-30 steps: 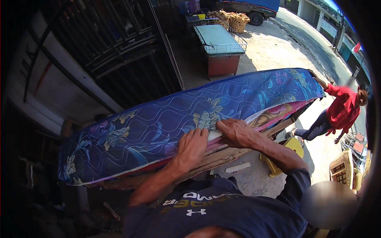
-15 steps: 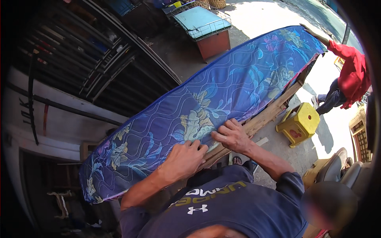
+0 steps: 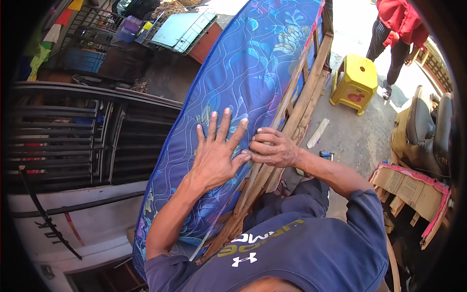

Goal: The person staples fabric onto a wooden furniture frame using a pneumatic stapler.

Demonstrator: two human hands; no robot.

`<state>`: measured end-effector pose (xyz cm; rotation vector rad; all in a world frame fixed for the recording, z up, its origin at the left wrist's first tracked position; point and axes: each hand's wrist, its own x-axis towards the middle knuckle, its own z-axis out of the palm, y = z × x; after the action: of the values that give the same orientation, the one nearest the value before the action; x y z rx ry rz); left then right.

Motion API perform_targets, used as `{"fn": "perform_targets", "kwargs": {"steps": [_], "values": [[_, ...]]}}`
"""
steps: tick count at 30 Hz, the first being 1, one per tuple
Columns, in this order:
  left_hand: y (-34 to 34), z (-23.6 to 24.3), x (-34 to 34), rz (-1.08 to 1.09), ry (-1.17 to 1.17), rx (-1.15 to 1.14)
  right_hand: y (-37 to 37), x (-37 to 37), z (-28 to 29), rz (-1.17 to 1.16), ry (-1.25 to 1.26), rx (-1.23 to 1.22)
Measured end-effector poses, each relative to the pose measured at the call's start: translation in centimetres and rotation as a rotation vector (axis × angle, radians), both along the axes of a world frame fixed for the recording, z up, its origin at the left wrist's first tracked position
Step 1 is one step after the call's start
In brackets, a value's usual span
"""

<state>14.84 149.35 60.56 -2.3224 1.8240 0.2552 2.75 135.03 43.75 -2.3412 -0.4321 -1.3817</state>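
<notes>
blue fabric beneath both hands

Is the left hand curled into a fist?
No, the left hand lies on the blue floral fabric with its fingers spread.

Head camera: left of a pair on the person's head, upright, facing down and outward past the chest.
Shirt: very near the lens, across the bottom, seen from above.
Hands: left hand and right hand sit close below, near mid-picture.
Fabric: runs slantwise away from the lens, cut by the top edge.
Stool: farther off, upper right, viewed from above.
Table: farther still, upper left.
Rim: dark fisheye curve.
</notes>
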Motion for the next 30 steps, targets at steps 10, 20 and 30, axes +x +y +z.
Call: {"fn": "perform_targets", "kwargs": {"steps": [10, 20, 30], "values": [[-0.2, -2.0, -4.1, 0.085, -0.074, -0.04, 7.3, -8.3, -13.8, -0.472, 0.263, 0.998], [0.5, -3.2, -3.1, 0.493, -0.083, -0.451, 8.7, -23.7, -83.2, -1.012, 1.452, 1.424], [3.7, -2.5, -4.5, 0.356, -0.087, -0.459, 0.9, -26.6, -96.3, -1.003, 1.006, 1.82]]}}
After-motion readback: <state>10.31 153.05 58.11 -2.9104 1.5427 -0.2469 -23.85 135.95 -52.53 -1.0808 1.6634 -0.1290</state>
